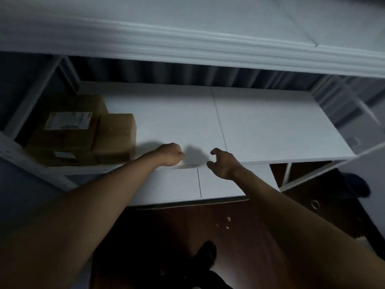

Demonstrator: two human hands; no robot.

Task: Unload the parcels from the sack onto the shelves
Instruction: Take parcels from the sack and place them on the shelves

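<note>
Dim, bluish light; hand shadows fall on the white shelf (260, 126), edges blurred and bowed

Dark wooden floor (250, 226) lies below, with a few small white scraps (227, 223) on it. A dark blue cap (354, 185) sits at right, a small metal ring (315, 204) near it.

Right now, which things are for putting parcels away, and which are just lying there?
For the job: brown parcels; white middle shelf; left hand and right hand, both holding nothing.
Just lying about: dark blue thing and small ring on the floor.
</note>
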